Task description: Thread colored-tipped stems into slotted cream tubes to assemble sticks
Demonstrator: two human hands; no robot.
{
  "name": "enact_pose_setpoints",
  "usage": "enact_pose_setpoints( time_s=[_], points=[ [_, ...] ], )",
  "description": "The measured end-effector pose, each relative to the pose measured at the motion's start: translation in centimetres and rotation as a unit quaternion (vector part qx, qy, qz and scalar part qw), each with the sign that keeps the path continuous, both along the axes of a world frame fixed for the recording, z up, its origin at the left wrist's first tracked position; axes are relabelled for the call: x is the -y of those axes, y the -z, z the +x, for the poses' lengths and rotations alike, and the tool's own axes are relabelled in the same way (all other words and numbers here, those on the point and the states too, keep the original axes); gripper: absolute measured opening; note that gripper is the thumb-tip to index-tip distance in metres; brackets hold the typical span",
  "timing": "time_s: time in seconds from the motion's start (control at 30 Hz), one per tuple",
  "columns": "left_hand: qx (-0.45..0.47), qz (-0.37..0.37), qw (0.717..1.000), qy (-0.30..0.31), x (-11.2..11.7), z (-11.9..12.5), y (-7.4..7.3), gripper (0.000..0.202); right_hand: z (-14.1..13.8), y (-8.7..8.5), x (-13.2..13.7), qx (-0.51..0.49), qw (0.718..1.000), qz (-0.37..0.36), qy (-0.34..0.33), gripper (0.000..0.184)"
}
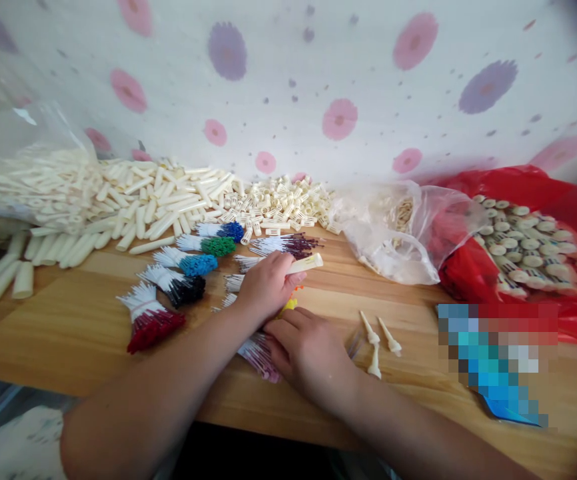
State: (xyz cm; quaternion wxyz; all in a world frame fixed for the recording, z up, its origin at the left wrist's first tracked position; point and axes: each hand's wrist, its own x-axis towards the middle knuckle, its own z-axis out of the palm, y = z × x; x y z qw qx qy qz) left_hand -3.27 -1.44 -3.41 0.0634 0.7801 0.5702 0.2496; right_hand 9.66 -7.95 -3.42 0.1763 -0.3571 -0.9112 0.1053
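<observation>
My left hand (pixel 264 285) is closed round a cream plastic tube (pixel 307 263) that sticks out to the right past its fingers. Right below it, my right hand (pixel 308 352) rests on the wooden table (pixel 68 333) with its fingers curled onto a bundle of thin pink-tipped sticks (pixel 258 357). A small yellow piece (pixel 289 305) shows between the two hands. Bundles of coloured-tipped sticks lie to the left: red (pixel 151 327), black (pixel 181 287), light blue (pixel 193 265), green (pixel 213 246), dark blue (pixel 226 231).
A heap of cream tubes (pixel 133 193) spills from a clear bag (pixel 23 173) at the back left, beside small ribbed cream pieces (pixel 278 203). Another clear bag (pixel 398 227) and a red bag of round caps (pixel 528 240) lie at the right. Three cream pegs (pixel 378 340) lie near my right hand.
</observation>
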Motion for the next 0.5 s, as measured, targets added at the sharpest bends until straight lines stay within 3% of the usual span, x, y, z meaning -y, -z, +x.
enact_pose_setpoints(
  time_s=[0.23, 0.5],
  points=[
    [0.112, -0.004, 0.993, -0.033, -0.08, -0.05, -0.03, 0.021, -0.85, 0.27, -0.2, 0.059, 0.998, -0.002, -0.02, 0.011],
    [0.059, 0.005, 0.998, -0.023, -0.14, -0.26, 0.42, 0.021, -0.01, -0.3, -0.09, 0.059, 0.996, 0.06, 0.001, 0.015]
  ],
)
